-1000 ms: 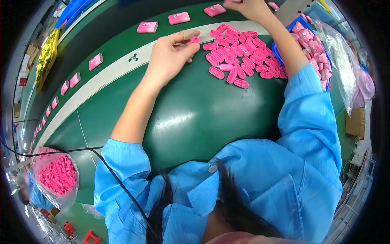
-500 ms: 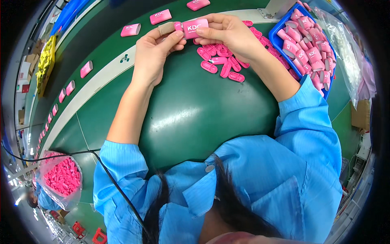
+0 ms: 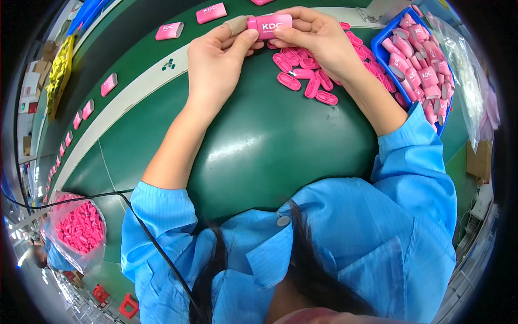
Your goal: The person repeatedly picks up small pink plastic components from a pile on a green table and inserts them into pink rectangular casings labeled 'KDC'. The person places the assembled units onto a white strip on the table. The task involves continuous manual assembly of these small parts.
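Note:
Near the far edge of the table, my left hand [image 3: 218,65] and my right hand [image 3: 322,42] meet at a small pink flattened shell [image 3: 274,26] with white print. The right fingers and thumb grip its right part. My left thumb and a finger wrapped in a tan covering pinch a pink end cap [image 3: 251,24] at the shell's left end. Cap and shell touch; how deep the cap sits is hidden. Just below my hands lies a loose pile of pink oval caps [image 3: 312,86], running right under my right wrist.
At the right a blue bin [image 3: 382,51] is heaped with pink shells. Beyond a pale rail [image 3: 129,92], spaced pink shells [image 3: 170,31] lie on a green belt. A clear bag of pink parts [image 3: 81,227] stands at lower left, with a black cable [image 3: 145,229] crossing nearby.
Both hands have shifted slightly right and up with the pieces. The gap between cap and shell has closed. The shells on the belt appear shifted left and down.

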Motion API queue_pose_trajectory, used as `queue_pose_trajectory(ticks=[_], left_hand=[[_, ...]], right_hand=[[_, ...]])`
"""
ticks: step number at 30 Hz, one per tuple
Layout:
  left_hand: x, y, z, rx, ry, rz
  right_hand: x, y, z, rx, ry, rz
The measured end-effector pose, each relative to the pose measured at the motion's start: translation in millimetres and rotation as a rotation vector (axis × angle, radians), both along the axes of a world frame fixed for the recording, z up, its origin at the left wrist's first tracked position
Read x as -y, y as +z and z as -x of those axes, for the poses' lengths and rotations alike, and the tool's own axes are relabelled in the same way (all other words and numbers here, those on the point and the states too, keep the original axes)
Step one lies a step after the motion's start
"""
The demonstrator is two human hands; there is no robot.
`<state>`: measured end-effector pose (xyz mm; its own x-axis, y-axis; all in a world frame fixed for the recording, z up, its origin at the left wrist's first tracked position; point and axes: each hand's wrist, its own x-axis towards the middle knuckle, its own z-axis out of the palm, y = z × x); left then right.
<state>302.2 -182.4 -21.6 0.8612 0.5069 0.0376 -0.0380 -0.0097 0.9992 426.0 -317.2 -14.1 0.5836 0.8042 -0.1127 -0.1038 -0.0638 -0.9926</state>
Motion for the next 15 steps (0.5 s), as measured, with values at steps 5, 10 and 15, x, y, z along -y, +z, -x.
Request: queue_pose_trajectory(ticks=[5,10,15], left_hand=[[2.5,1.6,0.3,-0.014,0.019,-0.187],[12.0,6.0,3.1,-0.13,0.076,-0.614],[20.8,8.4,5.6,-0.09,0.076,-0.651]], right_hand=[[4.5,0.3,-1.0,0.086,0.01,-0.015],[7.3,5.0,-0.1,0.292,0.036,0.01],[9.3,5.2,-1.1,0.262,0.018,-0.013]])
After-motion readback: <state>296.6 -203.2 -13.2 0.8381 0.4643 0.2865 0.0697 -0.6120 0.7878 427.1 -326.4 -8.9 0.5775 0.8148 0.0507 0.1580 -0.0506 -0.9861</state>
